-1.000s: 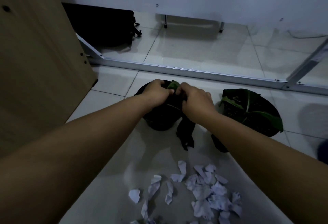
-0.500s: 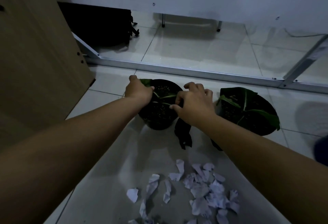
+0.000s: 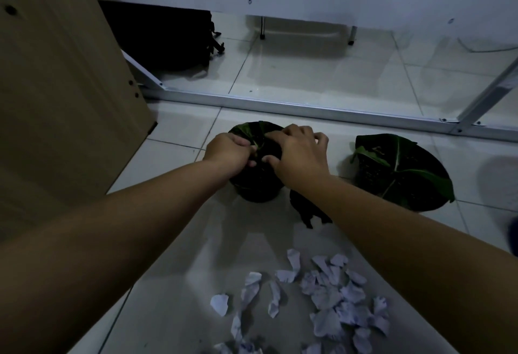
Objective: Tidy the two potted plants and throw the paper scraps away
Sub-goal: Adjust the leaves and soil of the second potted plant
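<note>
Both hands cover most of the left potted plant (image 3: 256, 185); what the fingers (image 3: 244, 142) grip there cannot be told. Just right of that pot, the right forearm (image 3: 392, 227) partly hides a dark object (image 3: 305, 210) of unclear identity. Nearer than the pot, the paper scraps (image 3: 325, 300) are cut by the bottom edge.

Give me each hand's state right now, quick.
Left hand: closed, fingers curled at the plant in the left pot; what it grips cannot be told.
Right hand: partly open, fingers spread over the same pot, holding nothing visible.
</note>
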